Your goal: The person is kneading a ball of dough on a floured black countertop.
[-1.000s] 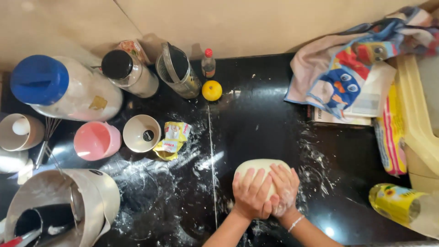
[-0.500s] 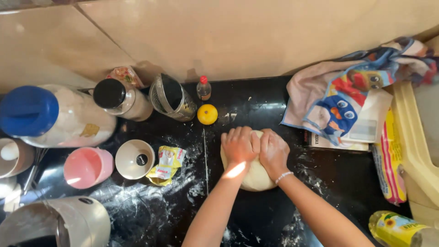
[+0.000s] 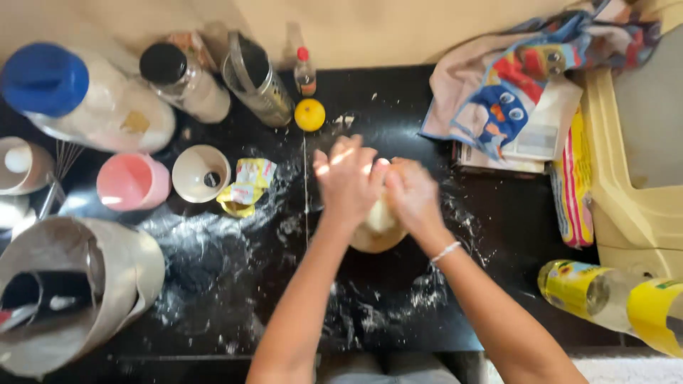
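- Black counter (image 3: 213,299), flour smeared over it, beige wall behind; head view looks straight down.
- Dough (image 3: 377,227) sits mid-counter, pale lump, mostly hidden under both hands; only its near edge shows.
- Left hand (image 3: 347,181) is on top of the dough's left side, fingers spread and pointing away from me, motion-blurred.
- Right hand (image 3: 413,195) touches the dough's right side, just beside the left hand, thumbs nearly meeting; thin bracelet at the wrist.
- Hand state: both pressed down on the dough, palms covering it. I can't tell whether the fingers curl under the far edge; blur hides it.
- Key relation: dough lies directly under and slightly toward me from both palms. Both arms run in from the bottom edge and converge on it; neither hand is clearly nearer.
- Dough's long axis: can't tell, too much is covered.
- Around it: lemon (image 3: 310,114) beyond the left hand near the wall, small red-capped bottle (image 3: 304,71) behind that.
- Left of the hands: crumpled yellow packet (image 3: 245,185), white cup (image 3: 200,173), pink cup (image 3: 131,182), big blue-lidded jar (image 3: 78,96), grey jug (image 3: 67,291) at the near corner.
- Right: coloured towel (image 3: 512,78) over papers, yellow-labelled bottle (image 3: 605,291) lying on its side, well apart from the dough.
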